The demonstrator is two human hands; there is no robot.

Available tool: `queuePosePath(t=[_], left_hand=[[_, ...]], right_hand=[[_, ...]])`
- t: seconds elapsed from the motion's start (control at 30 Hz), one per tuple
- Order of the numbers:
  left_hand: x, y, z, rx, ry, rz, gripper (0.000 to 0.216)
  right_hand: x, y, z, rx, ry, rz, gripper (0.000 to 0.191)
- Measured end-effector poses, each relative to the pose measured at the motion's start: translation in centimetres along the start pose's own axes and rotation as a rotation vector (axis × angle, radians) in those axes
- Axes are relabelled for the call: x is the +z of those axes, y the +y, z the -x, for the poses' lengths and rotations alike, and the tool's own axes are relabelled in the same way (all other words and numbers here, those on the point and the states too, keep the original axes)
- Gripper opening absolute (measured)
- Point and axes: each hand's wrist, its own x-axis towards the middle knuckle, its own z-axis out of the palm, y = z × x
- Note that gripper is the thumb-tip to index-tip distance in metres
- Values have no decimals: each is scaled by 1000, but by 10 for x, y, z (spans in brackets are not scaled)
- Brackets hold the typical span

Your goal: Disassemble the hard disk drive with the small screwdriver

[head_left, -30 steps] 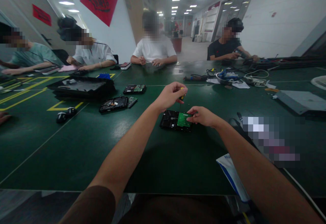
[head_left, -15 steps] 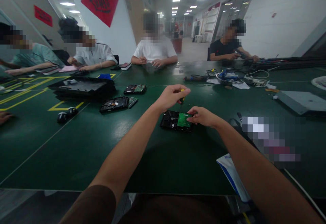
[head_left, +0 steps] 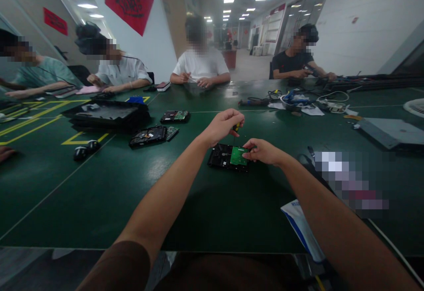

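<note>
A black hard drive [head_left: 221, 156] with a green circuit board [head_left: 239, 156] facing up lies on the dark green table [head_left: 99, 185] in front of me. My left hand [head_left: 222, 125] is closed round the yellow-and-black handle of a small screwdriver [head_left: 236, 128], held upright with its tip down at the board. My right hand [head_left: 261, 150] rests at the drive's right edge, fingers pinched against the green board and steadying it.
Two more hard drives [head_left: 149, 135] [head_left: 175, 115] and a black tray [head_left: 106, 113] lie to the left. Cables and tools [head_left: 291, 99] clutter the far right. A blue-and-white packet [head_left: 301, 229] lies by my right forearm. Several people sit along the table's far side.
My left hand has shifted slightly on the screwdriver handle, as if turning it. My right hand and the hard drive stay in place.
</note>
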Motion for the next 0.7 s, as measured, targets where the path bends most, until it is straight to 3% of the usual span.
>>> queuePosePath(t=[0.17, 0.43, 0.7], left_hand=[[-3, -1, 0, 71, -11, -135, 27], [1, 2, 1, -59, 40, 106, 14], [-3, -2, -1, 27, 12, -111, 24]], right_hand=[[1, -2, 1, -5, 7, -9, 36], [1, -5, 3, -10, -1, -23, 35], [0, 2, 0, -37, -8, -19, 34]])
